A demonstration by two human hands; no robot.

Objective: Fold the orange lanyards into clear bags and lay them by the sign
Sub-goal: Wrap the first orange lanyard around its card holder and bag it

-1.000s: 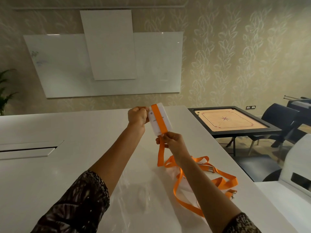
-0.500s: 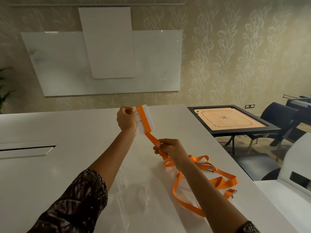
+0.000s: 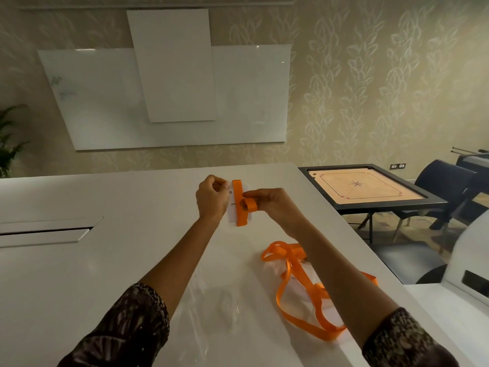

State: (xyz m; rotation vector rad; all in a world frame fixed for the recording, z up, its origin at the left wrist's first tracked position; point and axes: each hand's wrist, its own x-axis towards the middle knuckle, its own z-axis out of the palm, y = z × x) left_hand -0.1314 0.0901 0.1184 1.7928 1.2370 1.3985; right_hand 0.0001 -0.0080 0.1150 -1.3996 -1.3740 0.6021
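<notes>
The orange lanyard (image 3: 240,207) in work is up in the air over the far part of the white table (image 3: 105,260), between the two hands. We see its strap running lengthwise down a small white card (image 3: 230,207), with a short loop curling off to the right at mid-card. The left hand (image 3: 211,198) pinches the card's upper left corner, fingers curled in tight against the thumb. The right hand (image 3: 275,206) grips the loop, thumb and forefinger closed on the strap right at the card's face. Nearer to us, under the right forearm, more orange lanyards (image 3: 299,274) lie loose in a tangle on the table, well apart from the card. We cannot tell whether the held strap runs down to them behind the arm. Just left of that tangle we make out clear bags (image 3: 227,305) lying flat on the glossy tabletop. Beyond the table's right edge stands a carrom board (image 3: 362,186) on a black frame, with dark chairs (image 3: 447,186) past it. A whiteboard (image 3: 92,102) hangs on the leaf-patterned wall, and a plant (image 3: 8,144) shows at the far left
</notes>
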